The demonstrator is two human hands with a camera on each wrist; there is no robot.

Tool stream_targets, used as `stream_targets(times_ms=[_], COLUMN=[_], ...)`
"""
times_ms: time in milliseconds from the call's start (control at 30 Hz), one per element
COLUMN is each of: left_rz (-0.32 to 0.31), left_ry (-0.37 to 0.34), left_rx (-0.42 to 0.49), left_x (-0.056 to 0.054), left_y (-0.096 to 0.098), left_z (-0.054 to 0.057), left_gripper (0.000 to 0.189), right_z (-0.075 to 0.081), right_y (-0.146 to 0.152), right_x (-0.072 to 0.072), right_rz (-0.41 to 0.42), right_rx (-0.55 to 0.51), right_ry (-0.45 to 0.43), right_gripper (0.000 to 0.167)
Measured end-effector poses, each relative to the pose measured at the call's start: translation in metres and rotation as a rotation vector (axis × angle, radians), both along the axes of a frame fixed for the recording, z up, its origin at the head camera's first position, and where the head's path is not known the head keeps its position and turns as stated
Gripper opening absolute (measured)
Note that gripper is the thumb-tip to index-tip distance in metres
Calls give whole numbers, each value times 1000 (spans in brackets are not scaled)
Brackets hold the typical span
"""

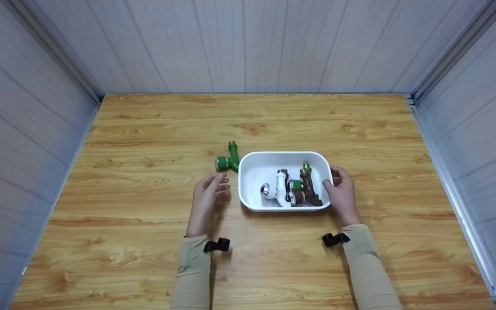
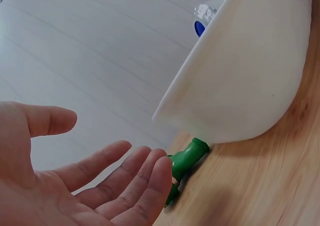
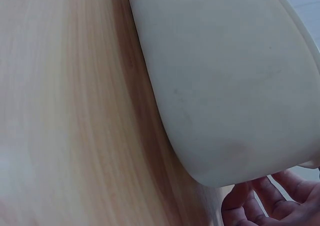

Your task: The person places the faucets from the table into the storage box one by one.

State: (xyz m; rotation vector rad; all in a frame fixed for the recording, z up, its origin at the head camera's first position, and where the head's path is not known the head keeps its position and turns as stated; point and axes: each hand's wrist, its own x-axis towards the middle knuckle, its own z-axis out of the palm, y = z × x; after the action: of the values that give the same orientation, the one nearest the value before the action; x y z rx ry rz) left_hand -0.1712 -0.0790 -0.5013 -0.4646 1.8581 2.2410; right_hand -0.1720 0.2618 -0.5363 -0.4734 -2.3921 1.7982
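A white plastic tub (image 1: 254,168) stands on the table, and my right hand (image 1: 343,196) grips its right end, thumb over the rim and fingers outside. Inside lie a white tap (image 1: 281,192) with a chrome and blue knob, a brown tap (image 1: 310,189) and, partly hidden behind it, a green tap (image 1: 296,185). Another green tap (image 1: 233,151) lies on the table against the tub's far left corner. My left hand (image 1: 209,193) is just left of the tub, holding nothing, near that tap; the left wrist view shows its fingers (image 2: 142,183) extended, palm up.
The tub sits on a wood-grain table (image 1: 144,241). Pale panel walls (image 1: 239,47) rise at the back and both sides. A small black camera (image 1: 217,245) is strapped to the left wrist, and another black camera (image 1: 335,239) to the right.
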Motion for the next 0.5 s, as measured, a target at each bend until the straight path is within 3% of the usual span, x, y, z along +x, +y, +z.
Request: stream_targets(times_ms=[500], left_rz=[84], left_ry=[-38], left_rx=[-9], left_x=[-9], left_y=[-11], left_z=[-6], left_gripper=[44], right_z=[-3], right_y=[0], right_x=[0], right_rz=[-8], right_rx=[-7], right_ry=[14], right_gripper=[40])
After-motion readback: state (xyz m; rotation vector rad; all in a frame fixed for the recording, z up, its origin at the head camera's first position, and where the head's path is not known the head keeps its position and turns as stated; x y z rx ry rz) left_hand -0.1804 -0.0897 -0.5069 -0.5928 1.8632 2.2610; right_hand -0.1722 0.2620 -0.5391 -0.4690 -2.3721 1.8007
